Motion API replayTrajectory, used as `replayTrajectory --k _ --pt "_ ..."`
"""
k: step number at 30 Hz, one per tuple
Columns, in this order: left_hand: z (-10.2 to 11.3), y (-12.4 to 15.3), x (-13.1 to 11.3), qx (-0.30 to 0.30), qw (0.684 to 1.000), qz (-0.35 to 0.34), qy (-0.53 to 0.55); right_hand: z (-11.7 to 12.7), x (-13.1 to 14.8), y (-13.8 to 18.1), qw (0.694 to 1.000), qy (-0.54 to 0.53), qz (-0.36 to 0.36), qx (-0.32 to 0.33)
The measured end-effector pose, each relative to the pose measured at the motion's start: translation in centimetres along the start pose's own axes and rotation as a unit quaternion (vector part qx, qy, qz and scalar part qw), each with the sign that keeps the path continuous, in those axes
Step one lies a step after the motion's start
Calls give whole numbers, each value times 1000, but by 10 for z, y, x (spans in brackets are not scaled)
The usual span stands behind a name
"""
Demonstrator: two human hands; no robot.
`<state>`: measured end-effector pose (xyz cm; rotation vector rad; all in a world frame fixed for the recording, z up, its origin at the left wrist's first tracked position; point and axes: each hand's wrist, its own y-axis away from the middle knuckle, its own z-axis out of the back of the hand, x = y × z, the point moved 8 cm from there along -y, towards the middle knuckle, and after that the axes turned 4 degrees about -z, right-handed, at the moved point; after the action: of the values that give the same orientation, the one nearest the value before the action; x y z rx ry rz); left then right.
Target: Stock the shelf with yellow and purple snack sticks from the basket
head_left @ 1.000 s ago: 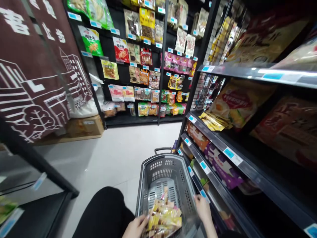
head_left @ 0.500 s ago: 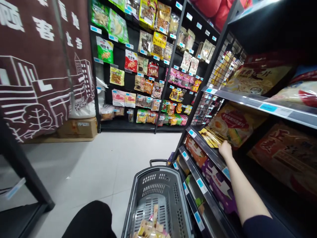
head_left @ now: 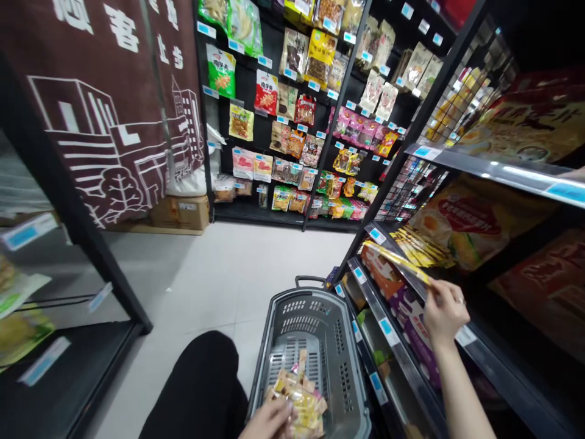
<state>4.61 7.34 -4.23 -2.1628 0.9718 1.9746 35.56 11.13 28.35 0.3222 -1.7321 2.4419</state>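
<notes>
My right hand (head_left: 445, 311) pinches one end of a slim yellow packet (head_left: 397, 262), held in front of the shelf edge. Behind it, more slim yellow packets (head_left: 423, 247) lie fanned on the shelf, beside a big cereal-type bag (head_left: 461, 222) with a red label. Low in the view, my left hand (head_left: 270, 419) is inside the grey shopping basket (head_left: 315, 297). Its fingers are closed at the edge of a yellow see-through snack packet (head_left: 302, 407); the far side of the grip is hidden. Small brownish packets (head_left: 286, 381) lie in the basket there.
The shelf rack (head_left: 498, 174) with price tags stands close on my right. Ahead, a black wall rack (head_left: 256, 211) holds hanging snack bags. A dark shelf post (head_left: 114, 286) and a printed brown curtain (head_left: 150, 122) are on the left, with a cardboard box (head_left: 189, 213) below.
My right hand has drawn back from the shelf with one slim yellow packet. My left hand has come into view in the basket. The view has shifted, and the scene sits further right.
</notes>
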Motion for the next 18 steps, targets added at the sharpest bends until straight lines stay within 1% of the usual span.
replayTrajectory --k 1,2,3,4,5,6,7,8,10,11,12,13,14,15,16,17,18 --pt "-6 6 -5 20 995 16 98 8 15 24 999 -39 4 15" --pt "-10 12 -13 37 980 25 193 15 30 51 996 -81 3 41" --pt "-15 18 -23 61 959 26 274 19 43 78 990 -123 -4 73" --pt "-18 24 -33 87 939 21 333 21 54 106 980 -164 -17 109" --pt "-21 29 -41 111 924 17 365 22 63 133 968 -202 -36 147" --pt "-22 33 -44 128 919 17 373 21 69 159 953 -235 -62 183" --pt "-22 34 -44 131 923 19 362 20 72 184 936 -264 -94 214" --pt "-20 34 -40 119 933 23 338 18 70 206 916 -291 -133 241" --pt "-14 31 -29 67 962 24 264 12 58 245 864 -343 -238 282" --pt "-10 28 -24 36 974 21 223 8 49 262 828 -369 -301 296" --pt "-8 27 -21 10 983 16 184 3 40 278 782 -399 -366 309" --pt "-6 25 -19 -10 989 11 150 -1 33 293 728 -430 -425 323" --pt "-6 24 -19 -23 992 5 123 -6 29 306 673 -458 -472 337" --pt "-7 23 -19 -31 994 1 104 -9 28 315 626 -479 -504 351" --pt "-8 22 -19 -35 995 -3 92 -11 28 321 595 -490 -521 367" --pt "-9 21 -20 -35 996 -6 84 -13 29 323 582 -488 -526 382" --pt "-10 21 -20 -36 996 -7 77 -14 29 324 585 -475 -522 398"
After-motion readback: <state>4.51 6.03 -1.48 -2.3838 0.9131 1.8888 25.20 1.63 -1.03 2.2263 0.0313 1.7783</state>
